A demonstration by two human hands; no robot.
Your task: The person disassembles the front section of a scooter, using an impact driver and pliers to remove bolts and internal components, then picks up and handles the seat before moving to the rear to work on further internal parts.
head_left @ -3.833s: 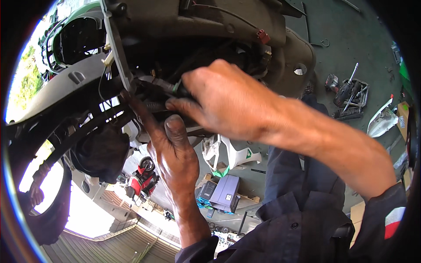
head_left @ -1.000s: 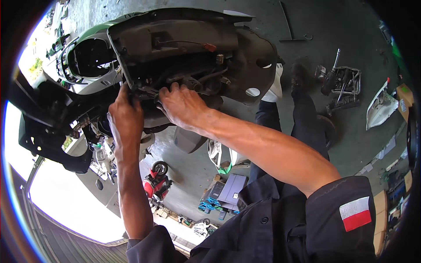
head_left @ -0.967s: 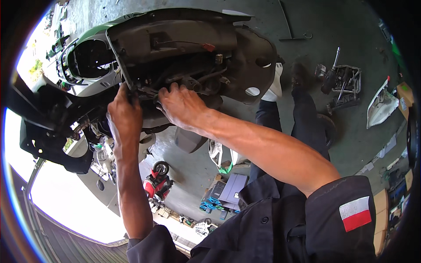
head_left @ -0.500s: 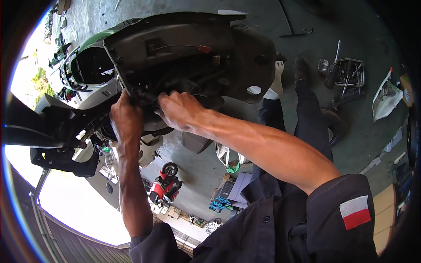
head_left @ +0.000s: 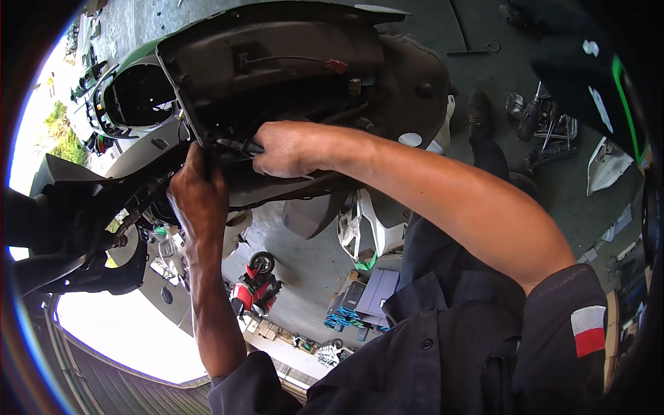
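A dark plastic vehicle body assembly point(head_left: 277, 38) fills the upper middle, with a thin wire and a red connector point(head_left: 337, 65) on it. My left hand point(head_left: 197, 190) reaches up to the lower end of a narrow strip point(head_left: 178, 97) along its edge; its fingers are bent, their tips in shadow, and what they grip is unclear. To its right, my right hand point(head_left: 280, 147) is closed around a dark handled tool point(head_left: 245, 146) inside the cavity; the exact kind of tool cannot be made out.
A green body shell point(head_left: 135, 59) lies beyond. A dark green-edged object point(head_left: 577, 83) and another person's shoe point(head_left: 512, 14) show upper right. Metal parts point(head_left: 550, 138), a white panel point(head_left: 607, 166), a red scooter point(head_left: 256, 290) and a purple case point(head_left: 377, 297) are on the floor.
My right hand and forearm have risen, and that hand has rotated. My left hand stays near the same spot. The green-edged object and the other shoe have appeared at upper right.
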